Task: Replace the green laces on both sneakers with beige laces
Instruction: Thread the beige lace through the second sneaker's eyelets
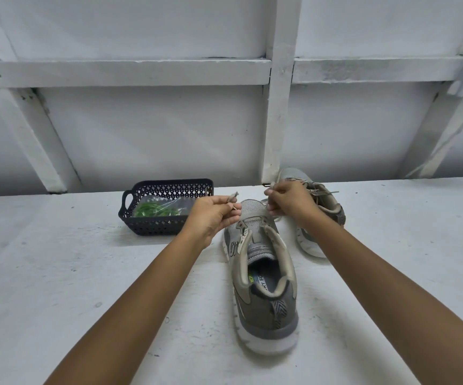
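Basket (166,218) left of 2 sneakers (263,273)

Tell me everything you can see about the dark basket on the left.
The basket is dark, plastic-looking, rectangular, with lattice-cut walls and a loop handle on its left end. It stands upright on the white surface, left of the near sneaker. Inside lies a clear bag with green laces. The left hand overlaps its right corner in view.

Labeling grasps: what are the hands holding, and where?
Left hand and right hand each pinch one end of the beige lace, near its tip, over the near sneaker.
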### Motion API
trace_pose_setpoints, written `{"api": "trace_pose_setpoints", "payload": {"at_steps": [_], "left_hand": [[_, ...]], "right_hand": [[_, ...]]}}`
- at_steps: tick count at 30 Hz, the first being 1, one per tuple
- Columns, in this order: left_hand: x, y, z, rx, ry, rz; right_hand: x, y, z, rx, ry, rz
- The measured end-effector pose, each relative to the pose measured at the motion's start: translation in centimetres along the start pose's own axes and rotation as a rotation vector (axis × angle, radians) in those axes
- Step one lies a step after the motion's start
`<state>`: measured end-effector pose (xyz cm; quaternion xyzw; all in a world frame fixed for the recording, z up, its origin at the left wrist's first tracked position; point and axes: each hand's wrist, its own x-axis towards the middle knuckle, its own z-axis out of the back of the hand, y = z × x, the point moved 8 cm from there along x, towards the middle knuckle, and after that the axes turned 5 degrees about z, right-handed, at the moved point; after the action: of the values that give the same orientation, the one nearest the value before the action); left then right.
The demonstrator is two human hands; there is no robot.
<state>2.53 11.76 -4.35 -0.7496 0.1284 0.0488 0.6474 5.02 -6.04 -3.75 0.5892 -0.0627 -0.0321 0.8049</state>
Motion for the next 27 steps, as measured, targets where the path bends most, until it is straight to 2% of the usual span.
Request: {"api": "trace_pose_setpoints", "payload": {"at_steps": [5, 11, 17, 20, 27], "left_hand": [[0.5, 1.5, 0.1, 0.165, -0.098, -0.061], [0.6, 1.9, 0.3, 0.425, -0.211, -0.221], [0.4, 1.8, 1.0, 0.461, -0.341, -0.288], [0.6, 2.1, 1.2, 0.465, -0.351, -0.277], [0.8, 2.2, 0.9, 0.507, -0.362, -0.27]], "right_hand": [[-1.6, -1.2, -0.6, 0.051, 0.021, 0.041], [-2.7, -1.3, -0.8, -0.014, -0.054, 0.138], [-2.7, -3.1, -0.7, 0.213, -0.137, 0.072], [-2.8, -3.2, -0.6, 0.256, -0.147, 0.046], [-2.5, -3.2, 0.5, 0.131, -0.178, 0.041]]}}
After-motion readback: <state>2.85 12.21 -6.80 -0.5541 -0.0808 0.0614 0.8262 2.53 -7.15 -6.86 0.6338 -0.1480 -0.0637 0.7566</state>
